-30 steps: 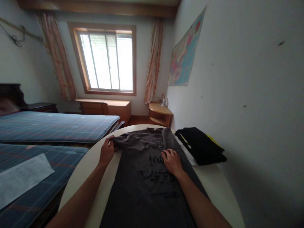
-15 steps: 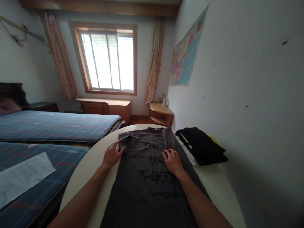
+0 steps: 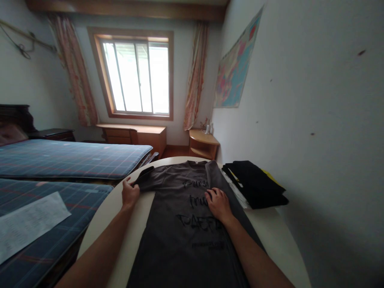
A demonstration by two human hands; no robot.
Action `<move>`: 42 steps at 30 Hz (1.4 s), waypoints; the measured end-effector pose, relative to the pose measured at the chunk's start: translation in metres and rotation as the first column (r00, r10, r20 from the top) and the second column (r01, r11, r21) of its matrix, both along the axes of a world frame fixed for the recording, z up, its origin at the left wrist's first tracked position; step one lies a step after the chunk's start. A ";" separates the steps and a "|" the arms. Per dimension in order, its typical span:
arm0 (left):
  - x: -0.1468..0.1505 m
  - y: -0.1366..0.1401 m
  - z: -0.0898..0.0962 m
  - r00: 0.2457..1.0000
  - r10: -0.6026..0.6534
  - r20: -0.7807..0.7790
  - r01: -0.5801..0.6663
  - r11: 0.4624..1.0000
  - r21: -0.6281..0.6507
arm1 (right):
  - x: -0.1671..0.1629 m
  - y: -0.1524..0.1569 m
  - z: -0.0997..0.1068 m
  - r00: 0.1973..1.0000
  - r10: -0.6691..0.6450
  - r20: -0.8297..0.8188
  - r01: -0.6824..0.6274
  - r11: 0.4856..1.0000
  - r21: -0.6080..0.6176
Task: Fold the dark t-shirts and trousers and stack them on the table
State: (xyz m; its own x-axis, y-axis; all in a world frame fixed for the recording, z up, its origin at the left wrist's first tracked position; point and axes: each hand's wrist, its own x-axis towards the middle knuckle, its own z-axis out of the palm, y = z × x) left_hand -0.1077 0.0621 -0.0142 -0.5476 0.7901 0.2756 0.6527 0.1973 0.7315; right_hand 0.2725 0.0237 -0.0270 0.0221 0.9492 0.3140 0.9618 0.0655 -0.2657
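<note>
A dark grey T-shirt (image 3: 177,224) with black lettering lies spread on a round cream table (image 3: 105,224), its collar at the far edge. My left hand (image 3: 131,193) pinches the end of the shirt's left sleeve (image 3: 146,180), which stretches out past the body of the shirt over the tabletop. My right hand (image 3: 218,203) rests palm down on the printed chest, fingers slightly curled and holding nothing. On the right side, the other sleeve is folded in over the shirt's front near the collar.
Folded black clothes (image 3: 253,184) with yellow and white pieces lie at the table's right, close to the wall (image 3: 330,168). To the left are two plaid mattresses (image 3: 75,158), the nearer bearing a printed paper sheet (image 3: 33,224). A corner shelf (image 3: 204,138) and desk (image 3: 150,132) stand beyond.
My left hand has moved left and pulled the left sleeve outward from where it lay folded in against the shirt. My right hand has stayed in place.
</note>
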 end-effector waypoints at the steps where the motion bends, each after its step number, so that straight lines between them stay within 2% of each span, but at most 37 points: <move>1: -0.003 -0.001 0.000 1.000 0.008 0.000 -0.008 1.000 -0.009 | 0.000 0.000 0.000 1.000 -0.001 0.000 0.001 1.000 -0.001; 3: -0.005 -0.004 -0.002 0.998 -0.003 -0.061 0.000 0.999 -0.053 | -0.001 0.000 -0.001 1.000 0.000 -0.001 0.000 1.000 -0.001; 7: -0.001 -0.001 -0.009 0.955 -0.069 -0.290 0.033 0.991 -0.128 | 0.000 0.001 -0.002 1.000 -0.002 -0.002 0.002 1.000 0.005; 11: -0.004 0.008 -0.016 0.957 -0.045 -0.287 0.009 0.992 -0.125 | 0.001 0.001 -0.004 1.000 0.000 0.003 0.000 1.000 0.017; 17: -0.006 0.018 -0.006 0.967 -0.075 -0.242 0.080 0.997 0.009 | 0.001 0.001 -0.002 1.000 0.004 0.005 -0.004 1.000 0.017; 20: 0.005 0.022 0.011 0.961 -0.124 -0.248 0.159 0.979 0.126 | 0.001 0.000 -0.001 1.000 0.005 -0.002 -0.005 1.000 0.006; 22: 0.017 0.023 0.026 0.936 -0.197 -0.292 0.259 0.947 0.192 | 0.001 0.000 -0.001 1.000 0.005 -0.003 -0.005 1.000 0.007; 24: 0.034 0.020 0.041 0.873 -0.297 -0.386 0.392 0.899 0.194 | 0.001 0.000 -0.001 1.000 0.004 -0.002 -0.004 1.000 0.006; 26: 0.055 0.011 0.052 0.757 -0.428 -0.493 0.548 0.827 0.123 | 0.001 0.000 0.000 1.000 0.005 -0.002 -0.005 1.000 0.001; 27: 0.065 0.006 0.054 0.676 -0.509 -0.533 0.629 0.775 0.058 | 0.001 0.000 0.000 1.000 0.007 -0.002 -0.007 1.000 -0.001; 29: 0.085 -0.008 0.052 0.513 -0.644 -0.568 0.747 0.661 -0.074 | 0.002 -0.001 0.000 1.000 0.010 -0.004 -0.010 1.000 0.003; 30: 0.093 -0.014 0.049 0.457 -0.681 -0.573 0.776 0.619 -0.117 | 0.002 -0.001 0.000 1.000 0.012 -0.006 -0.012 1.000 0.007; 32: 0.103 -0.026 0.038 0.411 -0.712 -0.569 0.798 0.583 -0.152 | 0.002 0.000 0.000 1.000 0.014 -0.011 -0.014 1.000 0.015; 36: 0.097 -0.035 0.016 0.446 -0.714 -0.539 0.791 0.596 -0.135 | 0.002 0.000 0.000 1.000 0.014 -0.016 -0.014 1.000 0.018; 38: 0.085 -0.032 0.009 0.501 -0.696 -0.514 0.766 0.634 -0.111 | 0.001 -0.001 -0.001 1.000 0.006 -0.007 -0.006 1.000 0.005; 42: 0.063 -0.018 0.001 0.650 -0.628 -0.427 0.667 0.741 -0.074 | -0.003 -0.001 -0.001 0.999 -0.003 0.038 0.004 1.000 -0.019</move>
State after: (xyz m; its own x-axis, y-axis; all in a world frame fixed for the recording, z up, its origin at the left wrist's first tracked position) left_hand -0.0447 0.0445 -0.0131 0.2711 0.8644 0.4234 0.8217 -0.4369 0.3659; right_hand 0.2694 0.0230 -0.0278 0.0136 0.9550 0.2962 0.9714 0.0576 -0.2304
